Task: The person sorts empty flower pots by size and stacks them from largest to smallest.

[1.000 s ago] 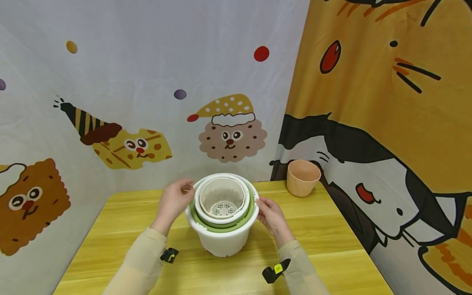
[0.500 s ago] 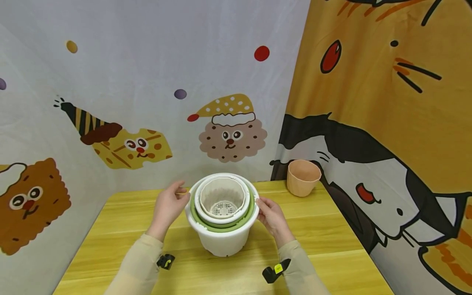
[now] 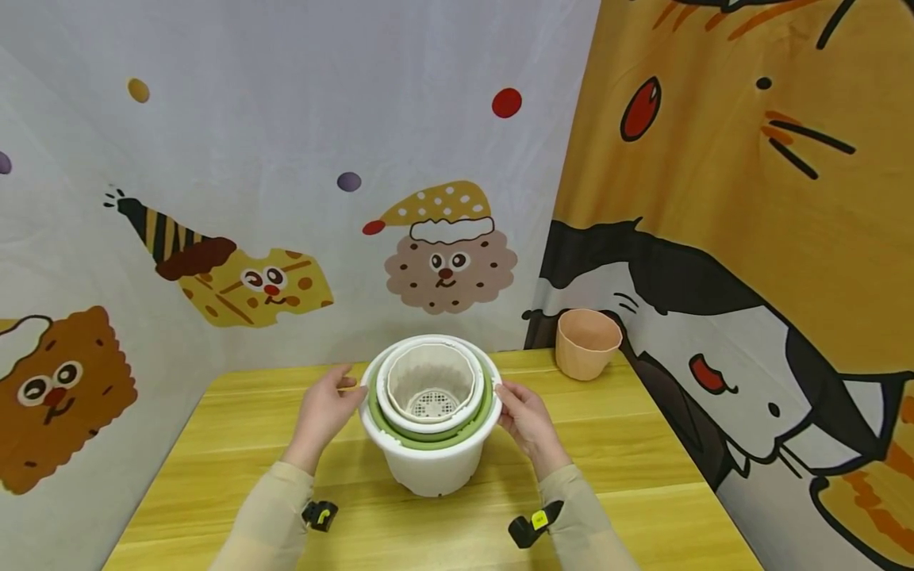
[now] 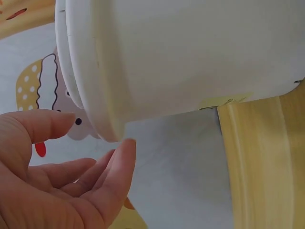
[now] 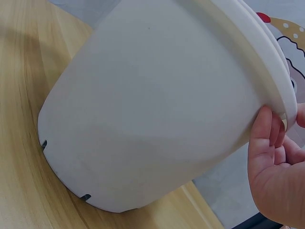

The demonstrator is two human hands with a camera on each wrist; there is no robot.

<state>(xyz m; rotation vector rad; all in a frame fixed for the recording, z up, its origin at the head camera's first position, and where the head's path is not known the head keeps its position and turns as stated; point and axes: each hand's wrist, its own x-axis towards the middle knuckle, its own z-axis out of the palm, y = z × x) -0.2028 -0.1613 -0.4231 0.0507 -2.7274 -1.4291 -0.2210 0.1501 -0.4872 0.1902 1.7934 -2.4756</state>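
Observation:
On the table stands a large white plastic pot [image 3: 432, 472] with a green pot [image 3: 407, 441] nested inside its rim. Within those sit a smaller white pot [image 3: 383, 403] and, innermost, a cream pot [image 3: 421, 366] with a perforated bottom. My left hand [image 3: 324, 412] is at the left side of the big rim, fingers loosely bent. In the left wrist view its thumb [image 4: 55, 125] is apart from the rim, and one fingertip is right beside the lip. On the opposite side my right hand [image 3: 527, 420] pinches the rim, fingers [image 5: 267, 129] tucked beneath the lip.
A peach-coloured pot [image 3: 581, 361] stands at the table's back right corner. Behind the wooden table [image 3: 250, 428] hangs a white cartoon-printed cloth [image 3: 286, 119], with an orange printed cloth [image 3: 714, 198] at the right.
My left hand has let go of the rim and drawn slightly left and toward me, its fingers lower now. The right hand and the nested pots have not moved.

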